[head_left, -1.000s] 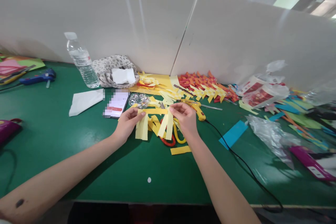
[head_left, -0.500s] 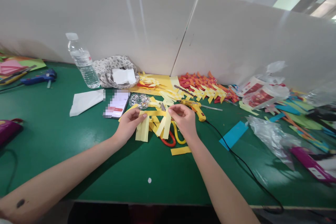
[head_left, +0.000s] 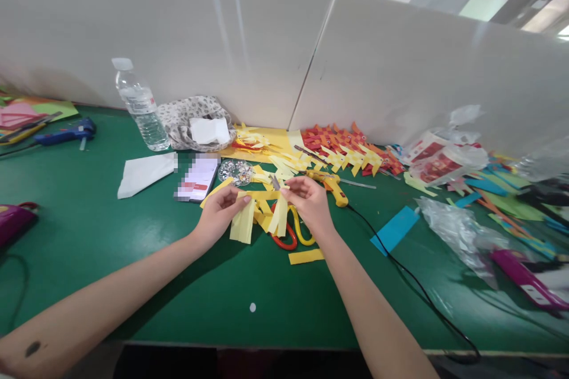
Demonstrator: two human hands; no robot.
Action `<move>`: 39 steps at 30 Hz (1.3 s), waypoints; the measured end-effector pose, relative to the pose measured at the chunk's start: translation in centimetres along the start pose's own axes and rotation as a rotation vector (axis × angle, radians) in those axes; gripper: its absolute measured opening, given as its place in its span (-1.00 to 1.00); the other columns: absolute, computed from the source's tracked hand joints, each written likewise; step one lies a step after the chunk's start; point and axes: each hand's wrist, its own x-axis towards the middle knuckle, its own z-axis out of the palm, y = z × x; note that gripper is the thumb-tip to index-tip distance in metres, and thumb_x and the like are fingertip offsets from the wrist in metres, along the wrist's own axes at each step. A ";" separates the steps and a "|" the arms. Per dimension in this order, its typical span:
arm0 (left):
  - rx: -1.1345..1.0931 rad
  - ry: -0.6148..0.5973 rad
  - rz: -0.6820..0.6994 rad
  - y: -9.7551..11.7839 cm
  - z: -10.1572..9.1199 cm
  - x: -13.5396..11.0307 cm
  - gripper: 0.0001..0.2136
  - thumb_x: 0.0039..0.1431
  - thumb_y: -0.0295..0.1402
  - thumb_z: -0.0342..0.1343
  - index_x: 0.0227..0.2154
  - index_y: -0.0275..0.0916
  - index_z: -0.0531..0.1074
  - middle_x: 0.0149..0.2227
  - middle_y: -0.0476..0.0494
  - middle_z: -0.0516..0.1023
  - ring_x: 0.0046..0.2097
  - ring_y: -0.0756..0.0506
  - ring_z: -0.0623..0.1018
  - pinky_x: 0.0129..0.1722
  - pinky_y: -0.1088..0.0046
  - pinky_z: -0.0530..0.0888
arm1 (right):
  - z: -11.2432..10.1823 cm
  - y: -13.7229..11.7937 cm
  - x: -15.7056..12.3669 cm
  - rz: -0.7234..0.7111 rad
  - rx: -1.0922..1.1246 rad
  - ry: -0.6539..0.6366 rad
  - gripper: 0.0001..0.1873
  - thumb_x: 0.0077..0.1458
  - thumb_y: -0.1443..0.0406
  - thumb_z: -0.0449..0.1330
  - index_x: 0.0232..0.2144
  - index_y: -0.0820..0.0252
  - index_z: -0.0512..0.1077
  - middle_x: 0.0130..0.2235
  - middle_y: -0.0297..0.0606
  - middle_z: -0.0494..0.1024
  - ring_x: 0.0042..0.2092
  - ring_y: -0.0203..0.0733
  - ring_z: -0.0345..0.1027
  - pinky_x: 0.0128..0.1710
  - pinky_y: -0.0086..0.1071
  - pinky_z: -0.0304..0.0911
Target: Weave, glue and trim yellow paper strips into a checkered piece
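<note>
Pale and deeper yellow paper strips point(head_left: 243, 223) hang between my two hands above the green table. My left hand point(head_left: 220, 210) pinches their left end between thumb and fingers. At the other end, my right hand point(head_left: 309, 201) pinches the strips, its remaining fingers curled. A deeper yellow strip point(head_left: 262, 195) spans level from one hand to the other. Beneath lie scissors point(head_left: 284, 243) with red and yellow handles, partly covered by paper. A loose yellow strip point(head_left: 306, 256) lies below my right wrist. The yellow hot glue gun point(head_left: 335, 188) rests just beyond my right hand.
Behind my hands are a phone point(head_left: 198, 177), a round case of small beads point(head_left: 235, 172) and a water bottle point(head_left: 142, 106). Woven paper fish point(head_left: 351, 157) lie along the partition. A black cord point(head_left: 413, 278) runs across the right side, near a blue paper piece point(head_left: 395, 230).
My right hand has shifted slightly left and down, its fingertips closing in on the strips. The pale strips hang a little differently. My left hand stays nearly in place.
</note>
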 end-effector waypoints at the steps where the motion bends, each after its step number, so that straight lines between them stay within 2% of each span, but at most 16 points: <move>1: -0.002 0.005 -0.003 0.0 0.0 0.0 -0.77 -0.05 -0.21 0.26 -0.49 -0.24 0.37 -0.50 0.04 0.43 -0.43 0.04 0.43 -0.45 0.58 0.31 | 0.0 0.0 0.0 0.011 0.022 0.001 -0.68 -0.26 0.17 0.36 -0.42 0.20 0.44 -0.38 -0.23 0.53 -0.36 -0.19 0.41 -0.38 -0.34 0.36; 8: 0.002 0.014 0.014 0.1 0.1 -0.2 -0.76 -0.07 -0.18 0.26 -0.48 -0.23 0.38 -0.48 0.02 0.46 -0.42 0.01 0.45 -0.43 0.54 0.33 | -0.2 -0.1 0.1 0.020 0.099 -0.083 -0.68 -0.29 0.17 0.39 -0.42 0.19 0.51 -0.40 -0.28 0.55 -0.35 -0.24 0.42 -0.25 -0.31 0.36; 14: 0.012 0.024 0.028 0.1 0.1 -0.2 -0.75 -0.07 -0.18 0.25 -0.48 -0.23 0.38 -0.48 0.01 0.46 -0.42 0.01 0.46 -0.44 0.54 0.34 | -0.1 -0.5 0.0 0.047 0.153 -0.144 -0.66 -0.29 0.15 0.40 -0.40 0.17 0.51 -0.37 -0.26 0.57 -0.32 -0.21 0.43 -0.33 -0.34 0.37; 20: 0.016 0.019 0.029 0.0 0.0 -0.2 -0.76 -0.05 -0.19 0.25 -0.48 -0.24 0.38 -0.49 0.03 0.44 -0.43 0.02 0.44 -0.45 0.55 0.33 | -0.1 -1.1 -0.3 0.121 0.166 -0.157 -0.70 -0.21 0.11 0.34 -0.44 0.19 0.53 -0.38 -0.24 0.59 -0.35 -0.19 0.44 -0.39 -0.34 0.38; 25: 0.010 0.011 0.035 0.0 0.1 -0.2 -0.77 -0.05 -0.21 0.25 -0.48 -0.24 0.38 -0.48 0.03 0.44 -0.40 0.02 0.45 -0.42 0.55 0.35 | 0.1 -1.2 -0.5 0.098 0.138 -0.223 -0.72 -0.26 0.17 0.38 -0.43 0.18 0.56 -0.38 -0.25 0.60 -0.32 -0.19 0.46 -0.32 -0.33 0.38; 31: 0.027 0.019 0.037 0.3 0.2 -0.3 -0.77 -0.05 -0.20 0.25 -0.47 -0.24 0.38 -0.50 0.04 0.42 -0.42 0.03 0.43 -0.43 0.55 0.34 | 0.2 -1.4 -0.5 0.054 0.128 -0.242 -0.74 -0.29 0.18 0.39 -0.47 0.16 0.55 -0.39 -0.27 0.60 -0.31 -0.21 0.46 -0.24 -0.29 0.37; 34: 0.030 0.022 0.039 0.3 0.3 -0.4 -0.77 -0.05 -0.20 0.25 -0.48 -0.24 0.37 -0.51 0.05 0.41 -0.43 0.03 0.43 -0.44 0.55 0.33 | 0.1 -1.5 -0.5 0.033 0.115 -0.234 -0.74 -0.31 0.19 0.40 -0.50 0.16 0.53 -0.43 -0.30 0.58 -0.35 -0.23 0.45 -0.26 -0.31 0.36; 39: 0.063 -0.003 0.069 0.4 0.4 -0.7 -0.79 -0.04 -0.21 0.23 -0.46 -0.23 0.39 -0.48 0.02 0.43 -0.42 0.02 0.43 -0.43 0.53 0.34 | 0.2 -1.7 -0.7 0.021 0.096 -0.291 -0.71 -0.32 0.17 0.41 -0.52 0.18 0.47 -0.44 -0.31 0.57 -0.37 -0.24 0.44 -0.29 -0.32 0.36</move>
